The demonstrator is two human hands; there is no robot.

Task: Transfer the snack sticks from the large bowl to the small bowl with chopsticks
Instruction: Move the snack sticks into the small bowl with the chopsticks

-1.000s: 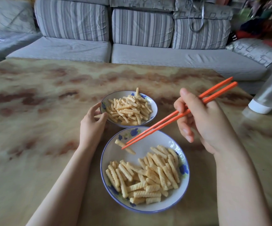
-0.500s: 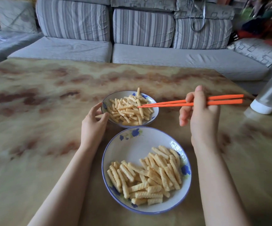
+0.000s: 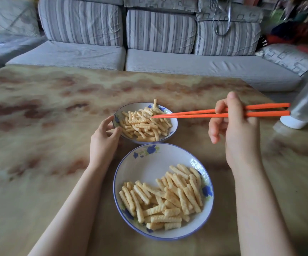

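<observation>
A large white bowl with a blue rim (image 3: 149, 163) sits near me on the table, and ridged yellow snack sticks (image 3: 168, 198) fill its near half. Just beyond it stands a small blue-patterned bowl (image 3: 174, 124) piled with more sticks (image 3: 144, 124). My right hand (image 3: 236, 130) grips a pair of orange chopsticks (image 3: 191, 114), held level, their tips over the small bowl's pile; no stick shows between the tips. My left hand (image 3: 103, 141) holds the small bowl's left rim with thumb and fingers curled round it.
The marbled brown table (image 3: 38, 145) stretches far to the left and beyond the bowls. A clear plastic bottle with a white cap (image 3: 304, 108) lies tilted at the right edge. A grey striped sofa (image 3: 149, 43) runs behind the table.
My right hand lifted a stick from the large bowl with the chopsticks and swung up and right to the small bowl. The tips now hold nothing. My left hand stayed put.
</observation>
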